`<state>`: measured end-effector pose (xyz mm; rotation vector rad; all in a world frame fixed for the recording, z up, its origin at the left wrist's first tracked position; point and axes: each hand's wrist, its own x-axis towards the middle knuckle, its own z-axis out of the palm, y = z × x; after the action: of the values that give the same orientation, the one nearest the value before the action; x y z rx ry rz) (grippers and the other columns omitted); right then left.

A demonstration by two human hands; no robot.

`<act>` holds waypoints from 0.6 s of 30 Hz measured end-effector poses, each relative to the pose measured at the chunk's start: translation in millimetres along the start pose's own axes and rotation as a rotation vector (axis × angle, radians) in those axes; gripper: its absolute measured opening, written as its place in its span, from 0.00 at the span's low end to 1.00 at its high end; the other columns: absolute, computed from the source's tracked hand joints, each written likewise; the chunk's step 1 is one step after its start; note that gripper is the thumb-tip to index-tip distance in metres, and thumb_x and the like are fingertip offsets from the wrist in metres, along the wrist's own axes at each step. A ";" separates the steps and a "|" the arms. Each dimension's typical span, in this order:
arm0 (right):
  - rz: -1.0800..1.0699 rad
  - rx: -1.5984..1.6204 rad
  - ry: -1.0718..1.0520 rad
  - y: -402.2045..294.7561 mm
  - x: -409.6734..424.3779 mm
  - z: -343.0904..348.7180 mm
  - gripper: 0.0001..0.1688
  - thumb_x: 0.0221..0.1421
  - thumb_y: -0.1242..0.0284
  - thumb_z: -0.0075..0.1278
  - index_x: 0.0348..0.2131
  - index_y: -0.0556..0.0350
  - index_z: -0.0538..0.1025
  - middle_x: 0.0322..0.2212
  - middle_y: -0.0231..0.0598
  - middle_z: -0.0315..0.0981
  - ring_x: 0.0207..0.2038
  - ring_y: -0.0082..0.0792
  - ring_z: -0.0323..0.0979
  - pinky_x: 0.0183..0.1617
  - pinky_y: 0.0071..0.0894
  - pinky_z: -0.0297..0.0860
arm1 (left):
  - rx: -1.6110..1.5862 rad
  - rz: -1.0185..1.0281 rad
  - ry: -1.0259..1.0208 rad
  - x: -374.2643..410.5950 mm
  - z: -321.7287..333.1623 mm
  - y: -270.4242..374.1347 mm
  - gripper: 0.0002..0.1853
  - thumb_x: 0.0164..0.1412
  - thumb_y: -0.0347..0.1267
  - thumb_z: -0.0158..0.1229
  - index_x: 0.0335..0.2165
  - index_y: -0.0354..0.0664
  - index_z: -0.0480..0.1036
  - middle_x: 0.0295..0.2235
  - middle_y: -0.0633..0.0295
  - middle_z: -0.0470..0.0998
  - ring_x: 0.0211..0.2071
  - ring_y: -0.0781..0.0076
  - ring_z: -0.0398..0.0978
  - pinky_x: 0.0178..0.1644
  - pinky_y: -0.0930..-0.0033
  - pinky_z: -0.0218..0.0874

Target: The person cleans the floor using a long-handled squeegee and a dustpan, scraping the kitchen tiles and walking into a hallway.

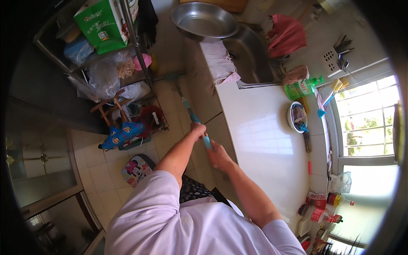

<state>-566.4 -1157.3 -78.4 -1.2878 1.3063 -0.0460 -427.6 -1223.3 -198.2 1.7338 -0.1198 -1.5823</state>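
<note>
Both of my hands grip a long blue-handled floor tool [186, 104], likely a mop, that slants away from me beside the counter. My left hand [198, 129] wraps the shaft farther along, while my right hand [220, 156] holds the blue grip nearer my body. At the far end, the dark head [171, 76] of the tool rests low on the tiled floor [167, 119], between the shelf rack and the sink cabinet. Its exact form is blurred.
To the right runs a white countertop [255, 127] with a sink [255, 63] and a steel basin [207, 20]. At left stand a metal shelf rack [143, 60], a wooden stool [106, 106] and a cartoon-print cushioned seat [137, 170]. A bowl [290, 117] sits near the window.
</note>
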 end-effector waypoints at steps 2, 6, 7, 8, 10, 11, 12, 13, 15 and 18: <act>0.005 -0.045 0.002 18.0 -23.9 -3.1 0.31 0.55 0.71 0.40 0.58 0.51 0.56 0.17 0.28 0.59 0.16 0.21 0.57 0.16 0.24 0.55 | 0.004 0.010 -0.027 -8.9 4.9 -31.2 0.07 0.46 0.20 0.43 0.28 0.35 0.58 0.16 0.55 0.68 0.11 0.63 0.70 0.07 0.67 0.56; -0.152 -0.199 0.093 89.0 -78.6 0.6 0.32 0.54 0.71 0.41 0.58 0.58 0.55 0.21 0.34 0.67 0.23 0.23 0.64 0.28 0.26 0.64 | 0.070 -0.027 -0.163 -57.0 15.8 -87.3 0.13 0.45 0.20 0.45 0.32 0.34 0.54 0.16 0.55 0.67 0.11 0.62 0.71 0.08 0.65 0.59; -0.145 -0.232 0.092 97.1 -95.6 1.1 0.32 0.54 0.71 0.41 0.58 0.59 0.55 0.22 0.35 0.68 0.24 0.23 0.65 0.30 0.26 0.65 | 0.090 -0.041 -0.198 -71.5 16.7 -94.3 0.14 0.44 0.20 0.46 0.33 0.34 0.53 0.16 0.56 0.67 0.12 0.62 0.71 0.08 0.65 0.60; -0.137 -0.263 0.091 97.7 -106.8 0.9 0.33 0.54 0.71 0.41 0.57 0.60 0.55 0.22 0.36 0.68 0.25 0.24 0.66 0.32 0.26 0.65 | 0.085 -0.043 -0.160 -90.5 19.8 -97.6 0.15 0.44 0.20 0.46 0.33 0.34 0.52 0.17 0.55 0.67 0.12 0.62 0.71 0.08 0.65 0.61; -0.027 -0.151 0.047 74.5 -126.8 0.1 0.33 0.54 0.71 0.41 0.58 0.59 0.55 0.21 0.37 0.68 0.25 0.23 0.66 0.31 0.26 0.65 | 0.097 -0.039 -0.094 -124.1 18.2 -85.0 0.11 0.45 0.22 0.50 0.26 0.34 0.55 0.16 0.55 0.68 0.14 0.64 0.73 0.12 0.67 0.65; 0.027 -0.098 0.020 61.1 -134.7 0.7 0.33 0.54 0.71 0.41 0.58 0.59 0.55 0.21 0.37 0.68 0.25 0.23 0.66 0.30 0.26 0.65 | 0.101 -0.039 -0.123 -127.5 14.8 -78.9 0.11 0.45 0.22 0.50 0.26 0.34 0.55 0.16 0.55 0.68 0.14 0.64 0.73 0.12 0.67 0.65; 0.030 -0.117 0.008 46.5 -135.2 2.5 0.33 0.54 0.71 0.41 0.58 0.57 0.54 0.22 0.36 0.68 0.25 0.23 0.66 0.30 0.25 0.65 | 0.100 -0.034 -0.143 -128.1 7.7 -69.6 0.10 0.45 0.22 0.50 0.26 0.34 0.55 0.16 0.54 0.69 0.14 0.64 0.73 0.12 0.66 0.65; 0.051 -0.081 -0.018 31.9 -135.2 5.7 0.33 0.54 0.71 0.41 0.59 0.56 0.54 0.23 0.35 0.68 0.24 0.23 0.65 0.29 0.25 0.65 | 0.102 -0.033 -0.164 -126.8 0.0 -64.4 0.10 0.45 0.22 0.50 0.26 0.34 0.56 0.17 0.54 0.69 0.14 0.64 0.73 0.12 0.66 0.65; 0.098 -0.010 -0.064 6.8 -131.1 13.1 0.34 0.54 0.72 0.41 0.59 0.54 0.53 0.24 0.34 0.68 0.24 0.22 0.65 0.28 0.24 0.65 | 0.089 -0.053 -0.143 -120.5 -13.5 -57.2 0.08 0.45 0.21 0.49 0.25 0.33 0.57 0.16 0.54 0.69 0.14 0.63 0.73 0.11 0.65 0.64; 0.090 0.161 -0.080 -9.2 -122.1 28.3 0.33 0.54 0.74 0.41 0.59 0.49 0.53 0.26 0.33 0.66 0.22 0.23 0.62 0.24 0.25 0.63 | 0.126 -0.043 -0.152 -113.3 -30.7 -42.2 0.06 0.45 0.21 0.48 0.24 0.32 0.59 0.14 0.55 0.69 0.14 0.64 0.73 0.10 0.65 0.63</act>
<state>-584.7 -1062.3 1.9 -1.0828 1.2643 -0.0356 -443.3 -1118.0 -133.3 1.7192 -0.2639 -1.7715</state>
